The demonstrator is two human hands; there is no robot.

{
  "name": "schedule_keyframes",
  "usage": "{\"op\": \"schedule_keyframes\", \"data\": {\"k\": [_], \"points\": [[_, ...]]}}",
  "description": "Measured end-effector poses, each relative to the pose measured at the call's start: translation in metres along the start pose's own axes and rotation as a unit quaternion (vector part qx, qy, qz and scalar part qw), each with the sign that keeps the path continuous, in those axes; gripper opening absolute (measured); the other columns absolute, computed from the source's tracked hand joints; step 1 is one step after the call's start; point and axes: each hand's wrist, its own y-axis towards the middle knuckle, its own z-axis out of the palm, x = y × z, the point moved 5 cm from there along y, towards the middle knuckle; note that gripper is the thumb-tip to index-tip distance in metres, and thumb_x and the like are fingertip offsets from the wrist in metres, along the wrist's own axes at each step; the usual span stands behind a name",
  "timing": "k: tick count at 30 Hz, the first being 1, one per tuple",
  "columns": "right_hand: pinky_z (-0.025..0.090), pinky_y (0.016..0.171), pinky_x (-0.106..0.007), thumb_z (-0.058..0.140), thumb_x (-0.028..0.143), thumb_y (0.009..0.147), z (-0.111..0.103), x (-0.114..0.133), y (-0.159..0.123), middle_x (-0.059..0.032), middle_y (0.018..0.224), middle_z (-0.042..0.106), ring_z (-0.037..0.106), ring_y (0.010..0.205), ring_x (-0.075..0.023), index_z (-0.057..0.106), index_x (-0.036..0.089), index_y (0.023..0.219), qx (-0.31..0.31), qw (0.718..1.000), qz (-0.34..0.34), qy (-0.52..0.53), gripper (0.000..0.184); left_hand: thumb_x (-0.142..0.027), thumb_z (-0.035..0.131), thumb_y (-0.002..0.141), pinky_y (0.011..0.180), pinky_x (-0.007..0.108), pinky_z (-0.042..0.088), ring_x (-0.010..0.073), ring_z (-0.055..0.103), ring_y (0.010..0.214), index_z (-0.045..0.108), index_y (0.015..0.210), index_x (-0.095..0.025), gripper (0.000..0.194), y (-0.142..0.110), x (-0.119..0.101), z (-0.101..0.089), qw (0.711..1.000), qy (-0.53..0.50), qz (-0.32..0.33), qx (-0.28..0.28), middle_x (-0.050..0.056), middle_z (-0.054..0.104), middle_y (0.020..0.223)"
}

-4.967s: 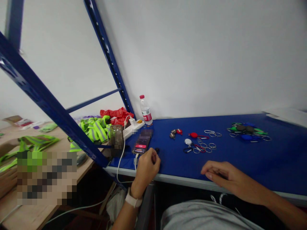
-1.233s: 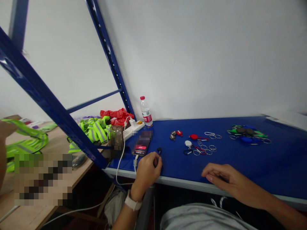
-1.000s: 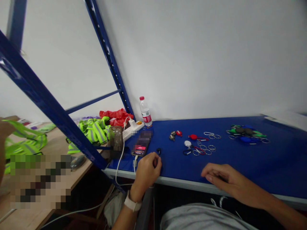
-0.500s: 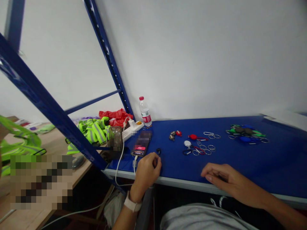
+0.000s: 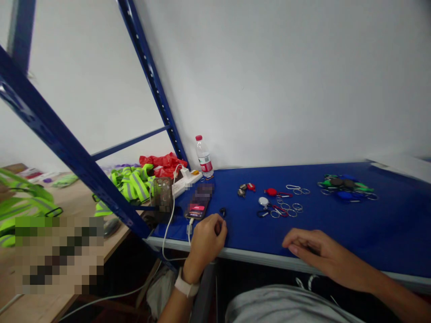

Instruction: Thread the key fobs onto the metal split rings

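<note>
My left hand (image 5: pixel 209 235) rests at the front edge of the blue table (image 5: pixel 340 233), its fingers curled in and nothing visible in them. Just beyond it lie a small black earbud-like piece (image 5: pixel 222 211) and a phone (image 5: pixel 201 200) with a white charging cable plugged in. My right hand (image 5: pixel 311 249) rests on its side at the edge, fingers loosely bent, thumb a little apart, holding nothing. Farther in are a red badge reel (image 5: pixel 270 192), a white badge reel (image 5: pixel 263 203), split rings (image 5: pixel 284 207) and a silver carabiner (image 5: pixel 292 187).
A pile of green, blue and black reels (image 5: pixel 346 187) lies on the right. A water bottle (image 5: pixel 204 157) and a power strip (image 5: pixel 183 185) stand by the wall. Left of the blue rack post (image 5: pixel 67 139), reflective yellow-green straps (image 5: pixel 133 184) cover a wooden table (image 5: pixel 79 197).
Both my hands stay where they were. At the far left, the yellow-green straps have shifted slightly downward and left.
</note>
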Motion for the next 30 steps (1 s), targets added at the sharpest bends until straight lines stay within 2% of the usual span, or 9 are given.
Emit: {"op": "schedule_keyframes", "data": {"k": [16, 25, 30], "points": [[0.043, 0.065, -0.023, 0.047, 0.053, 0.089, 0.0025, -0.0024, 0.0002, -0.0029, 0.08, 0.062, 0.053, 0.072, -0.0142, 0.067, 0.02, 0.092, 0.017, 1.0, 0.007, -0.009, 0.039, -0.025, 0.046, 0.089, 0.059, 0.023, 0.032, 0.011, 0.047, 0.058, 0.053, 0.072, -0.018, 0.019, 0.0, -0.0003, -0.0012, 1.0, 0.001, -0.002, 0.001, -0.001, 0.051, 0.062], [0.044, 0.064, -0.023, 0.052, 0.056, 0.084, 0.0003, -0.0008, 0.0004, -0.0027, 0.076, 0.063, 0.054, 0.07, -0.0144, 0.068, 0.019, 0.09, -0.005, 1.0, 0.004, 0.0, 0.04, -0.025, 0.046, 0.089, 0.059, 0.024, 0.032, 0.0111, 0.047, 0.059, 0.053, 0.072, -0.018, 0.019, 0.0002, -0.0001, -0.0003, 1.0, 0.002, 0.001, 0.001, -0.001, 0.05, 0.062], [0.043, 0.064, -0.023, 0.049, 0.056, 0.087, 0.0018, 0.0, 0.0005, -0.0025, 0.076, 0.061, 0.052, 0.07, -0.0141, 0.066, 0.02, 0.09, 0.009, 1.0, 0.006, -0.006, 0.04, -0.025, 0.046, 0.089, 0.059, 0.024, 0.032, 0.0112, 0.048, 0.059, 0.052, 0.072, -0.018, 0.019, -0.0003, 0.0001, 0.0002, 1.0, 0.006, 0.003, 0.002, -0.001, 0.051, 0.062]]}}
